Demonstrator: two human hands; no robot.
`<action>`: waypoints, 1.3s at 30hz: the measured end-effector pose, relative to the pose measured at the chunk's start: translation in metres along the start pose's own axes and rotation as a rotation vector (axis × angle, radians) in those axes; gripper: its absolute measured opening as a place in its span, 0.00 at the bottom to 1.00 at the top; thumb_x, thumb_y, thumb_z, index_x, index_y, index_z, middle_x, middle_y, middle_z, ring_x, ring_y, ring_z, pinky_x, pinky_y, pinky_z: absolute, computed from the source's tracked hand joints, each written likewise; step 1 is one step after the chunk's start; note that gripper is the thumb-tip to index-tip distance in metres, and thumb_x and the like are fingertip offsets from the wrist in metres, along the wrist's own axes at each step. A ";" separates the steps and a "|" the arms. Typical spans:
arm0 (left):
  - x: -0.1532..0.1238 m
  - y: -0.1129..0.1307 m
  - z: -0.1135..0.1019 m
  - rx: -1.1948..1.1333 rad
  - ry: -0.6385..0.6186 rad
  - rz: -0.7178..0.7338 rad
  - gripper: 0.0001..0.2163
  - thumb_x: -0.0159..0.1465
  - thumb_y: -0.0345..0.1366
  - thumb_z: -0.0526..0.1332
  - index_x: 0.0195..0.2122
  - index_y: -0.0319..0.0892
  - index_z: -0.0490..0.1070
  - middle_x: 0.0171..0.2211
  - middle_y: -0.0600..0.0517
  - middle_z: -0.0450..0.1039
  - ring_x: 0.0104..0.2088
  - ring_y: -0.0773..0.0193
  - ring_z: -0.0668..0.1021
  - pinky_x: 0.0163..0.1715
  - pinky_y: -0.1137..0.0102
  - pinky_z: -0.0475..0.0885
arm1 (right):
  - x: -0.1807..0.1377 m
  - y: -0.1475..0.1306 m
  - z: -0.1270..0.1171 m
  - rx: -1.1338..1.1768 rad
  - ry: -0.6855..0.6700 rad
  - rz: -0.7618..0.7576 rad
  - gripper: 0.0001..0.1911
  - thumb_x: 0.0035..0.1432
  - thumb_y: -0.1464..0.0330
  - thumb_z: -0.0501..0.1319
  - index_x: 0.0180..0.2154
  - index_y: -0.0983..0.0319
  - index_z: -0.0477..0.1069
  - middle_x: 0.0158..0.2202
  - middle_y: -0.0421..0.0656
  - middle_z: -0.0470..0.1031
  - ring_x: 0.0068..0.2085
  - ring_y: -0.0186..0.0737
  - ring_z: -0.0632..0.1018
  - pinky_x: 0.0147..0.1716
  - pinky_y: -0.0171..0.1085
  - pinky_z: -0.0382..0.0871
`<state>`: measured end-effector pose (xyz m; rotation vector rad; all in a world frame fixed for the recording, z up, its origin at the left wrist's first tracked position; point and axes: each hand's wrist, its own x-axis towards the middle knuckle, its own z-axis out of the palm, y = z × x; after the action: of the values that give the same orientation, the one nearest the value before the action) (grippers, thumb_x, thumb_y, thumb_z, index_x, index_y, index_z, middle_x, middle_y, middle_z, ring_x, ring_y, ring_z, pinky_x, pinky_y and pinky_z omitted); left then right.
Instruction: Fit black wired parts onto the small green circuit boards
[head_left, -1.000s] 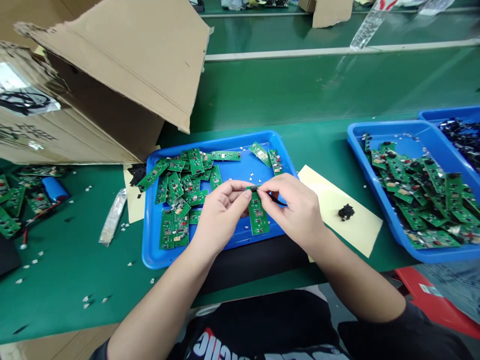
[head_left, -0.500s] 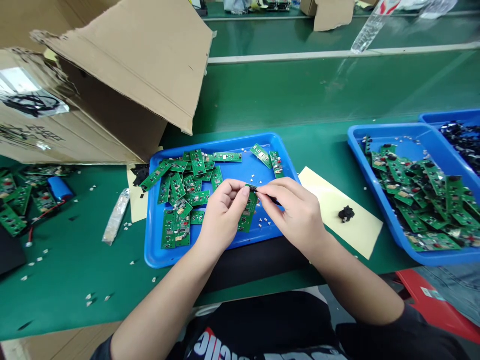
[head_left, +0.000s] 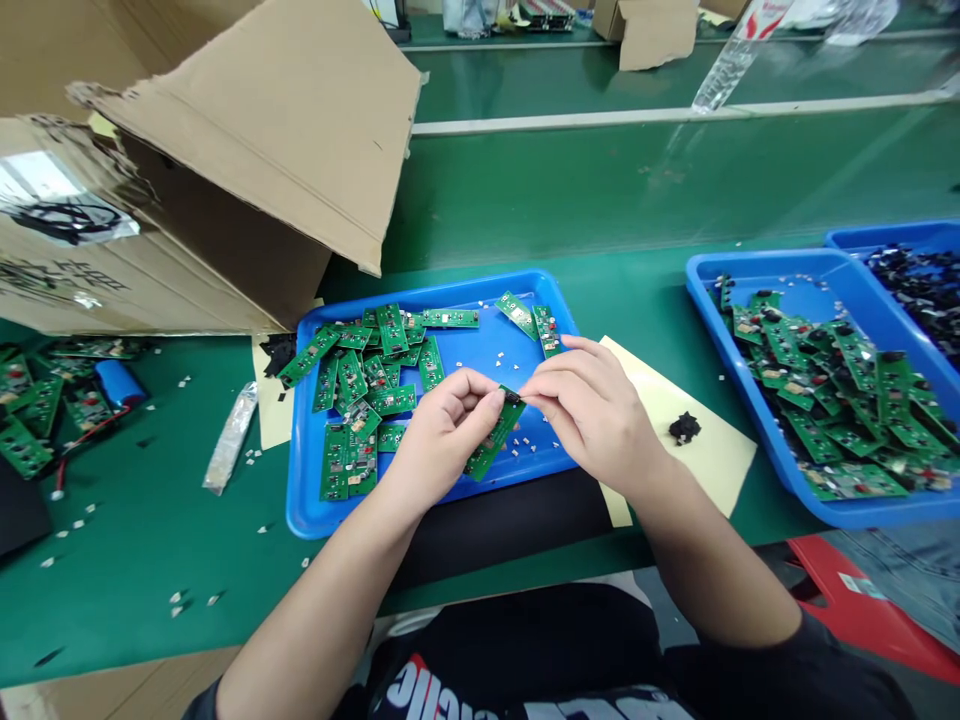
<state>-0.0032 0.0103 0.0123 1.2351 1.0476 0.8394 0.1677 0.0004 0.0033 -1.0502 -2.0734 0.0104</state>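
Observation:
My left hand [head_left: 450, 430] pinches a green circuit board [head_left: 491, 442] between thumb and fingers, tilted above the blue tray. Along the board's upper end sits a small black strip [head_left: 511, 396]. My right hand [head_left: 592, 410] is closed in a pinch at the board's upper right corner; whatever lies between its fingertips is too small to make out. Below both hands, the blue tray [head_left: 480, 350] holds a heap of green circuit boards [head_left: 375, 375] on its left side. Two more boards [head_left: 529, 322] lie near its right end.
A yellow paper sheet [head_left: 712, 465] bearing a black clump [head_left: 684, 428] lies right of the tray. Beyond it stands another blue tray [head_left: 750, 420] of boards. An open cardboard box [head_left: 247, 130] leans over the back left. Left lie a clear packet [head_left: 231, 438] and a blue cylinder [head_left: 118, 382].
The board in my left hand has tilted, its upper end turning right. My right fingertips have shifted slightly right and down to its corner, and a dark piece seen under them is no longer visible.

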 end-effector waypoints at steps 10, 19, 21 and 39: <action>-0.006 0.009 -0.004 0.059 -0.146 -0.045 0.10 0.59 0.43 0.62 0.29 0.41 0.67 0.26 0.53 0.72 0.26 0.69 0.73 0.26 0.75 0.68 | 0.000 0.012 -0.010 0.114 0.196 0.122 0.23 0.61 0.73 0.56 0.57 0.54 0.61 0.48 0.47 0.71 0.41 0.44 0.76 0.47 0.50 0.71; -0.006 -0.001 -0.013 0.672 0.061 0.644 0.13 0.57 0.37 0.66 0.44 0.44 0.71 0.38 0.49 0.77 0.40 0.61 0.77 0.45 0.64 0.70 | -0.003 0.022 -0.020 0.155 0.833 0.254 0.17 0.62 0.73 0.54 0.51 0.54 0.69 0.42 0.44 0.75 0.43 0.45 0.78 0.46 0.50 0.72; -0.005 -0.002 -0.013 0.773 0.035 0.783 0.13 0.59 0.35 0.64 0.46 0.44 0.69 0.39 0.48 0.77 0.40 0.61 0.77 0.45 0.63 0.70 | -0.003 0.011 -0.020 0.235 0.571 0.229 0.17 0.62 0.71 0.54 0.51 0.54 0.68 0.45 0.43 0.76 0.47 0.45 0.77 0.52 0.52 0.68; 0.000 -0.009 -0.020 0.984 0.223 1.157 0.14 0.57 0.26 0.64 0.43 0.46 0.71 0.38 0.50 0.78 0.38 0.63 0.79 0.45 0.62 0.74 | 0.002 -0.005 -0.014 1.287 -0.328 0.874 0.07 0.56 0.68 0.63 0.38 0.63 0.71 0.27 0.40 0.79 0.32 0.35 0.80 0.38 0.38 0.73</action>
<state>-0.0225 0.0149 0.0030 2.7580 0.8677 1.3938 0.1727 -0.0059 0.0157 -0.9668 -1.1836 1.7559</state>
